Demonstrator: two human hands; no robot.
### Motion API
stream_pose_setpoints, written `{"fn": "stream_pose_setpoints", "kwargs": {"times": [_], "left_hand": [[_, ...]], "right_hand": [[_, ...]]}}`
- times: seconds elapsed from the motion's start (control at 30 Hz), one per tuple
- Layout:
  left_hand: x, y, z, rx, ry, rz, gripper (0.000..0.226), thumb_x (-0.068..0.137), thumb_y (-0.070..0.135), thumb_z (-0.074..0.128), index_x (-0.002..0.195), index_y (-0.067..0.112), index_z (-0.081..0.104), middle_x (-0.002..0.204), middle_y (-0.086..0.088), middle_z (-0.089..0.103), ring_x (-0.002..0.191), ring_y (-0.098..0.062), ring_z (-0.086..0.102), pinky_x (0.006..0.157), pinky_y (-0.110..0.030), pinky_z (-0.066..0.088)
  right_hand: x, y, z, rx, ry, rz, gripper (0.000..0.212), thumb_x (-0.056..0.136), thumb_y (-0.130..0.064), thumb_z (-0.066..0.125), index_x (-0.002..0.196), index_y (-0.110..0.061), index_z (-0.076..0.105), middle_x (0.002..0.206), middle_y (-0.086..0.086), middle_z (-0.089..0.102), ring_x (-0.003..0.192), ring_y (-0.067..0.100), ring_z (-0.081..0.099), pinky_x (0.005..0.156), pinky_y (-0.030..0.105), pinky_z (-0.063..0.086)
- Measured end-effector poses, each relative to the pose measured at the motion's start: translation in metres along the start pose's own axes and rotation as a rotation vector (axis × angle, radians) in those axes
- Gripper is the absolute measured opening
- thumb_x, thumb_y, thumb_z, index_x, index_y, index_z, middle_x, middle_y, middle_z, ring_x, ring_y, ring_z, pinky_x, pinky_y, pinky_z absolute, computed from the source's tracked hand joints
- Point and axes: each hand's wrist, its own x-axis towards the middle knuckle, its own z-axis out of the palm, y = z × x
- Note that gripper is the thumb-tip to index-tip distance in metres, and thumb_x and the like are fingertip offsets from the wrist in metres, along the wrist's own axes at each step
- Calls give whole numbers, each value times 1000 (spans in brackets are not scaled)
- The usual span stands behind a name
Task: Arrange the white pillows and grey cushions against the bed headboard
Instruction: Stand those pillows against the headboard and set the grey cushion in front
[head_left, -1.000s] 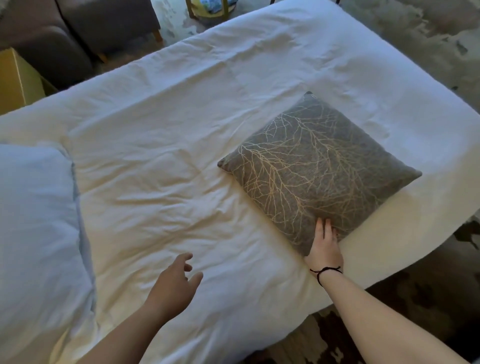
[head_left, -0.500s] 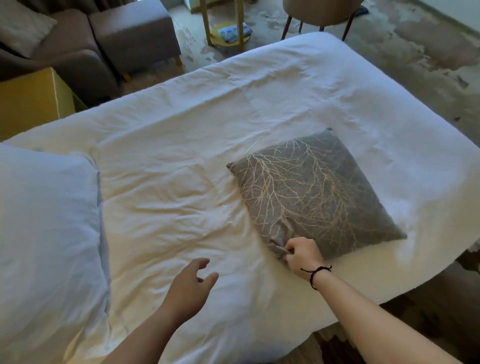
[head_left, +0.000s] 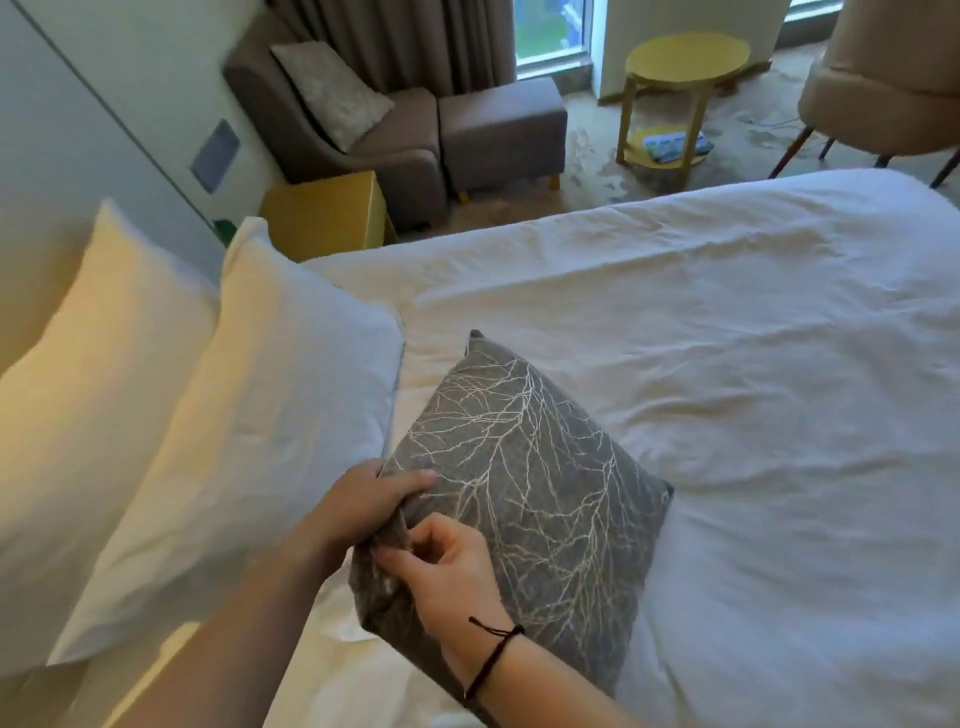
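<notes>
A grey cushion (head_left: 540, 499) with a pale branch pattern is tilted up off the white duvet (head_left: 727, 322), just right of the pillows. My left hand (head_left: 363, 504) grips its near left edge, thumb on the front face. My right hand (head_left: 447, 571), with a dark cord at the wrist, pinches the same edge just below. Two white pillows lean at the left: the front one (head_left: 249, 447) beside the cushion, the other (head_left: 88, 374) behind it against the headboard side.
Past the bed stand a yellow bedside cabinet (head_left: 327, 215), a grey armchair (head_left: 363, 124) with another cushion (head_left: 332, 91), a footstool (head_left: 501, 127), a round yellow side table (head_left: 680, 88) and a beige chair (head_left: 883, 88). The wall (head_left: 104, 104) is at the left.
The cushion went from lying flat mid-bed to being lifted and carried left toward the pillows. My left hand, open before, now grips its edge along with the right. The view swung toward the headboard.
</notes>
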Motion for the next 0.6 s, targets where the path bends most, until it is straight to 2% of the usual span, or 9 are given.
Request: {"fn": "stream_pose_setpoints", "kwargs": {"times": [0.07,0.17,0.23,0.3,0.37,0.43,0.5,0.57,0.6], "left_hand": [[-7,-5,-2,13,-10,6,15,74,37,77,61,35,72,54,8,66,49,-3,60,47,-16,44],[-15,-23,14,134,13,10,20,65,45,77,52,40,62,45,18,53,44,4,48,46,-17,36],[-19,-35,22,158,48,10,21,63,51,77,61,35,63,56,18,60,54,7,55,51,-17,38],[-25,-39,26,165,54,25,22,67,51,77,75,35,66,72,18,67,71,5,61,63,-21,45],[-31,-38,29,231,14,95,15,77,44,73,76,32,64,75,15,67,74,0,62,68,-25,47],[-35,-34,34,307,-3,153,22,83,37,68,68,25,56,68,9,60,68,-6,57,63,-26,42],[-36,-30,40,323,10,190,30,85,33,65,61,24,51,62,8,55,63,-7,53,57,-25,36],[-37,-29,44,320,39,231,37,86,31,64,54,25,45,55,11,50,58,-7,49,54,-26,32],[-37,-30,45,319,52,245,38,86,32,63,54,24,43,54,10,48,57,-9,48,54,-28,33]], "right_hand": [[-5,1,-2,-89,-100,11,20,73,-8,78,63,-20,66,62,3,69,60,14,64,65,32,55],[6,-16,-32,-278,-203,106,16,78,-8,77,68,-17,68,65,4,71,59,15,67,65,33,59],[27,-41,-61,-671,-203,1,8,79,-23,78,81,-20,71,77,0,73,70,11,67,73,34,59],[48,-69,-82,-1165,-337,-130,26,85,-30,71,110,-30,65,103,-8,68,91,7,63,83,31,56],[66,-86,-90,-1592,-548,-234,59,86,-12,63,134,-39,43,133,-6,52,118,15,51,99,35,46],[78,-95,-86,-1841,-674,-347,87,82,-2,60,147,-41,18,156,-2,25,142,23,25,115,45,25],[88,-101,-74,-1989,-782,-403,101,82,-7,66,151,-42,0,163,-5,4,149,21,2,120,51,7],[99,-107,-62,-2106,-890,-330,97,80,-20,75,151,-41,12,161,-4,13,149,23,3,119,55,7],[104,-110,-56,-2149,-930,-297,85,76,-29,79,145,-38,29,155,-1,29,145,25,17,117,55,15]]}}
